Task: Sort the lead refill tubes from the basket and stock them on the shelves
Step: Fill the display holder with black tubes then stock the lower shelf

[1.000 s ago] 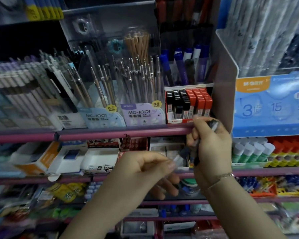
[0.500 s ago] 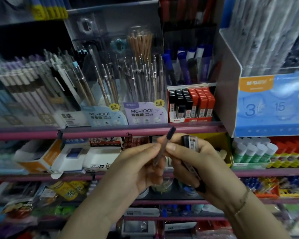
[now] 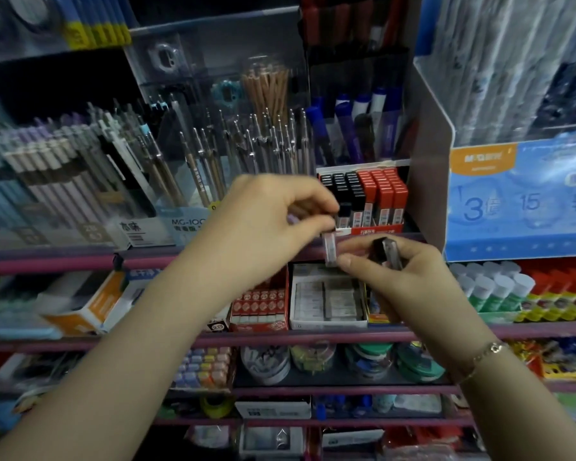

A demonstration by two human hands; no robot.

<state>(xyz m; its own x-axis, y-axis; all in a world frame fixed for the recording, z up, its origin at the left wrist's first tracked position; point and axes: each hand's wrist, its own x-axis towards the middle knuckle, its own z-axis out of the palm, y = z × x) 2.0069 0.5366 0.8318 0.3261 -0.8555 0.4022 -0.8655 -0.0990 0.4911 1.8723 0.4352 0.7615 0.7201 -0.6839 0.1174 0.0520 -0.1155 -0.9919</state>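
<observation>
My left hand (image 3: 273, 221) is raised in front of the upper shelf and pinches the top of one clear lead refill tube (image 3: 330, 249), which hangs upright just below the display box (image 3: 376, 230). That box holds rows of black-capped tubes (image 3: 345, 191) and red-capped tubes (image 3: 383, 191). My right hand (image 3: 399, 281) is just right of it and lower, and grips a small bundle of dark-capped refill tubes (image 3: 387, 252). A right fingertip touches the lower end of the hanging tube. The basket is out of view.
Mechanical pencils (image 3: 263, 144) and blue markers (image 3: 356, 128) stand behind the box. A clear acrylic divider (image 3: 426, 181) and a blue carton (image 3: 519, 201) close off the right. The pink shelf rail (image 3: 80, 261) runs below, with boxes of erasers (image 3: 326, 297) and glue sticks (image 3: 492, 287) under it.
My left hand took one tube from the right hand's bundle and rose up and right to the display box. My right hand shifted slightly right, still holding the rest.
</observation>
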